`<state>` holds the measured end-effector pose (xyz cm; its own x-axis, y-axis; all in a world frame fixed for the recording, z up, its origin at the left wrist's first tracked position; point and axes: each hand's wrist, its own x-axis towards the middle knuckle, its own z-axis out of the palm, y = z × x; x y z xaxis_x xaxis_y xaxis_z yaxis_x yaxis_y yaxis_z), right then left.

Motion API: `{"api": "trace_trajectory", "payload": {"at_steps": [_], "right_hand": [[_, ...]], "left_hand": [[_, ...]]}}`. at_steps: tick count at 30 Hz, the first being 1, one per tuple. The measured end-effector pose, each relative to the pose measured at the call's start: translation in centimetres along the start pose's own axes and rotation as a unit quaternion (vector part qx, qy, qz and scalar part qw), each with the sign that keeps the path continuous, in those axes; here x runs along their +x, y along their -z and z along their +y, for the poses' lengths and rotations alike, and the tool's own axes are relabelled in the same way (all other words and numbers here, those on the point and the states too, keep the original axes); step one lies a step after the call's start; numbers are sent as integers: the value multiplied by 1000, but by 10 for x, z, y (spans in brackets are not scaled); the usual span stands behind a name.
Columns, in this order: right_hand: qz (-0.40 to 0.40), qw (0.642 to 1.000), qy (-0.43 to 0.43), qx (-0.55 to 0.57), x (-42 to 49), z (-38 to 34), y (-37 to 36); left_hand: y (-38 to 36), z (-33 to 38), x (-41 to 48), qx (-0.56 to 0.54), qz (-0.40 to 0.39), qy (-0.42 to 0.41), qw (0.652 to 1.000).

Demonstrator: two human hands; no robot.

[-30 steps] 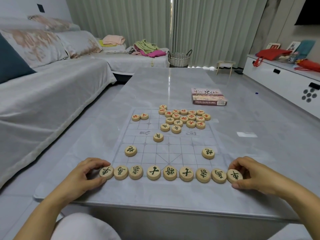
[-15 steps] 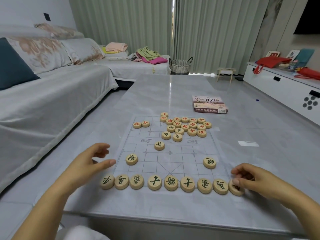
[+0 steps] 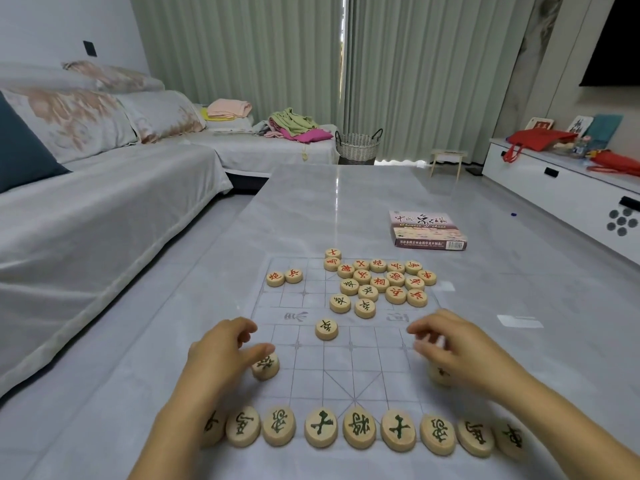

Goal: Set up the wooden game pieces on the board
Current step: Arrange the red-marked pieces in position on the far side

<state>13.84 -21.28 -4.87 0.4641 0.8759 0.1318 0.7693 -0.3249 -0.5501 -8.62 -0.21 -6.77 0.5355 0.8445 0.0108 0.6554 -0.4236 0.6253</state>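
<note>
Wooden pieces (image 3: 326,329) on the board (image 3: 375,362): green row (image 3: 359,427) runs 9-to-3 at 6 o'clock, red heap (image 3: 379,283) at 12.
Your left hand (image 3: 225,355) hangs loosely curled, empty; whether your blurred right hand (image 3: 453,346) holds anything, I cannot tell. Closed box (image 3: 424,228) at 1.

green-lettered pieces (image 3: 320,427): 16 | red-lettered pieces (image 3: 380,284): 16 | board (image 3: 377,362): 1 | box (image 3: 427,230): 1
</note>
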Motion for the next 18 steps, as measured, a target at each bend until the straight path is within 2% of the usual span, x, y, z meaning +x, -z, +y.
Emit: {"api": "trace_trajectory", "payload": {"at_steps": [3, 7, 10, 13, 15, 18], "right_hand": [[-79, 993, 50, -75, 51, -30, -29], [-161, 969, 46, -180, 99, -52, -63], [-187, 966, 35, -173, 111, -51, -75], [-165, 976, 38, -134, 108, -42, -63], [-98, 992, 17, -83, 101, -26, -34], [11, 998, -68, -6, 70, 21, 18]], "left_hand": [[-4, 2, 7, -3, 4, -5, 1000], [-10, 5, 14, 11, -2, -13, 1000], [-11, 8, 18, 12, 0, -24, 1000], [-13, 12, 18, 11, 3, -36, 999], [-12, 12, 17, 14, 12, -42, 999], [-12, 12, 15, 27, 17, -41, 999]]}}
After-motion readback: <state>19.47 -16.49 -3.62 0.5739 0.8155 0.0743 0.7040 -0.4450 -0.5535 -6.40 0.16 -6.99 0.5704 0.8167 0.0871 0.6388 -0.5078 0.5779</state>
